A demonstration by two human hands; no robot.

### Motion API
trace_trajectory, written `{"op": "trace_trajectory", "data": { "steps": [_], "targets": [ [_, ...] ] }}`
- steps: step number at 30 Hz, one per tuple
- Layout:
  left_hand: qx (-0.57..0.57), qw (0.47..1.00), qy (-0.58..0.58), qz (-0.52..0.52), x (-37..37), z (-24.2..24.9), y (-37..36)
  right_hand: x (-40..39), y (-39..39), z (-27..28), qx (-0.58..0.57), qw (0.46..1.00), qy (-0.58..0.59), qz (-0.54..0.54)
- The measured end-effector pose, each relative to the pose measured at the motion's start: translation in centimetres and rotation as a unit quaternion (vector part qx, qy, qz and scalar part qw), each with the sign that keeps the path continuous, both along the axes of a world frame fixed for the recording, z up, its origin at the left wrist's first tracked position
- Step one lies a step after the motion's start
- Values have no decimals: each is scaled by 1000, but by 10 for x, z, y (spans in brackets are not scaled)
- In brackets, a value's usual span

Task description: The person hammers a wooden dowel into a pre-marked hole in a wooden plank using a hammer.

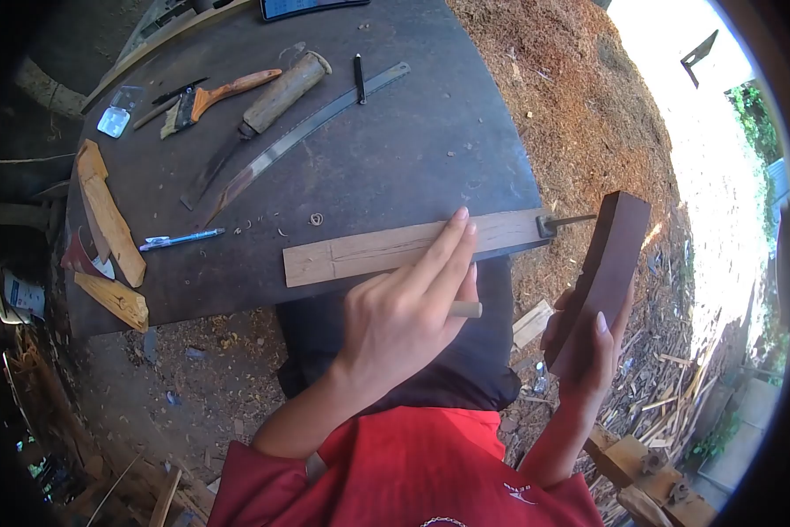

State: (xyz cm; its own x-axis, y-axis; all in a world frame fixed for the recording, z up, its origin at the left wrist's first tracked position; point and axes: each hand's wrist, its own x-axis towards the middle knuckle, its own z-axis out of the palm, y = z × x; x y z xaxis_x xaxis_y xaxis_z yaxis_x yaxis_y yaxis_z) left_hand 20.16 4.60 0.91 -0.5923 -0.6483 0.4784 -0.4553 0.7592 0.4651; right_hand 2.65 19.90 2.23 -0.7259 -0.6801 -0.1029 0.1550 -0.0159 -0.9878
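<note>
A long flat strip of wood (360,252), with thin lines along it, lies near the table's front edge. My left hand (404,307) reaches over it, two fingers stretched onto its face. A short pale rod (467,309) sticks out from under that hand, held by the curled fingers; the rest of it is hidden. To the right, past the table edge, my right hand (595,351) grips a dark brown rectangular block (601,272), tilted upward, thumb on its face. A metal piece with a thin rod (549,227) sits at the strip's right end.
On the table (413,149) lie a brush (219,95), a wooden-handled tool (281,97), a curved metal blade (311,126), a black pen (360,79) and a blue pen (181,240). Wood pieces (109,215) rest at the left. Shavings (571,114) cover the ground.
</note>
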Motion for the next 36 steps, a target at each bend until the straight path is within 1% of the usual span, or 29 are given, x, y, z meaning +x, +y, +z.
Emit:
{"op": "trace_trajectory", "data": {
  "steps": [6, 9, 12, 15, 18, 21, 24, 27, 36],
  "targets": [
    [-16, 1000, -9, -12, 18, -2, -2, 1, -1, 1, 9, 1000, -6, 7],
    [-51, 998, 34, -17, 22, -12, -6, 2, -3, 2, 9, 1000, -7, 3],
    [-17, 998, 53, -28, 23, -7, -5, 2, -4, 2, 7, 1000, 2, 6],
    [-26, 997, 71, -30, 21, -7, -7, 2, -4, 1, 10, 1000, 3, 1],
    [-22, 997, 64, -40, 21, -3, -4, 3, -3, 0, 14, 1000, 3, -1],
    [-5, 996, 75, -50, 17, 4, 2, 2, -3, 1, 12, 1000, -2, 3],
    [-44, 994, 79, -66, 14, -6, 3, 2, -4, 3, 12, 1000, -1, 5],
    [-12, 993, 79, -84, 9, 2, 4, 3, -4, 4, 10, 1000, -1, 8],
    [49, 989, 95, -100, 3, 0, 10, 2, -3, 1, 3, 1000, -3, 10]
  ]
}}
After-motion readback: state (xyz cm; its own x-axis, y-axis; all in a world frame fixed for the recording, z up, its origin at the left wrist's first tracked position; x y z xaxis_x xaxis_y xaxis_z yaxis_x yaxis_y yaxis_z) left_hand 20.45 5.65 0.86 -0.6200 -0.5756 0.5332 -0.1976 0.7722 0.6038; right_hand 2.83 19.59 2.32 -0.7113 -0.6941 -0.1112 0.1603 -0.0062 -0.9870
